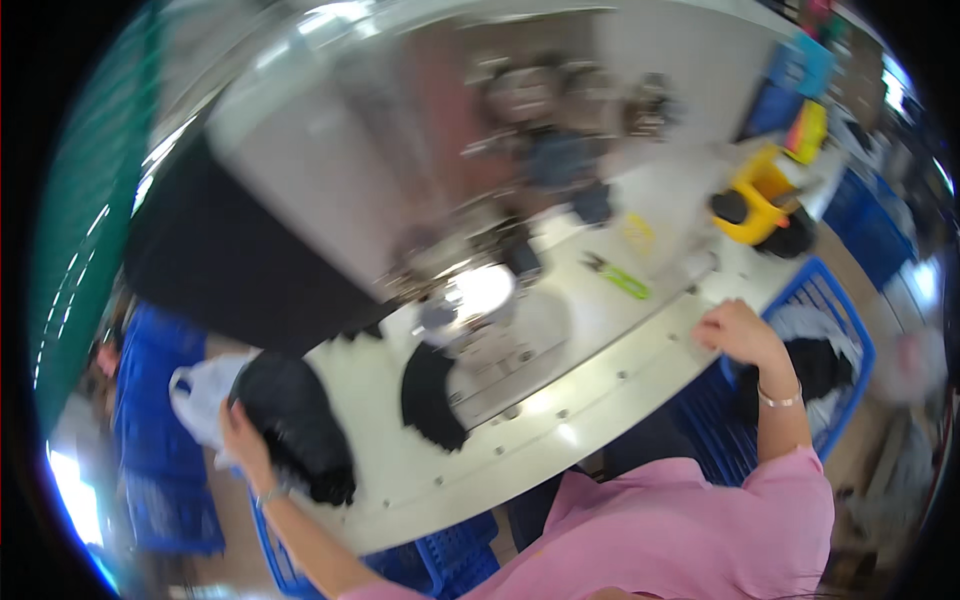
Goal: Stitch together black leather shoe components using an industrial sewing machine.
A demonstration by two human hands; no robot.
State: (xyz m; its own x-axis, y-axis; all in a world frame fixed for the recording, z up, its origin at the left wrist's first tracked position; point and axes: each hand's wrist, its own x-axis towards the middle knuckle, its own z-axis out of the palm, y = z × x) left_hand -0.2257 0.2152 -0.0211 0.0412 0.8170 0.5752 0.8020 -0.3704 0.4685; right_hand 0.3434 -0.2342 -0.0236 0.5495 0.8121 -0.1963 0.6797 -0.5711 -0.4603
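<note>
left fingers (238,425) on black cloth (295,425) (curled)

Left hand (243,432) reaches out low with fingers curled; right hand (735,330) rests knuckles-up, arm extended

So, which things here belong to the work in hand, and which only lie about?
In hand:
left hand on the black fabric bundle
right hand on the table edge
black piece by the sewing machine

Lying about:
green snips
yellow bin
blue crate
</note>
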